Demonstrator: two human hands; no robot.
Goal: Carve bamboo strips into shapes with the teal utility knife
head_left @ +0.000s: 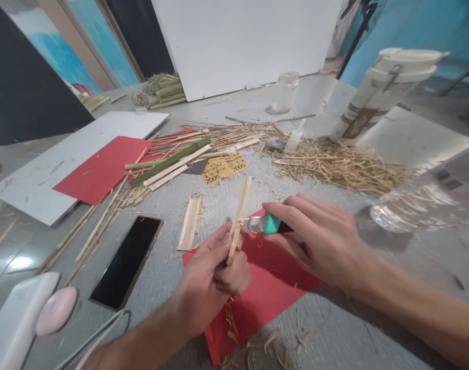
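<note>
Knife [266,224] edge touches bamboo strip [238,220].

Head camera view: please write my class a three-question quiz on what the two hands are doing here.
1. True or false: the left hand grips a bamboo strip.
2. The right hand holds: A a pencil, B a utility knife, C a brush.
3. What lies under both hands on the table?

Key: 1 true. 2 B; its blade meets the strip. 3 a red paper sheet with shavings on it.
</note>
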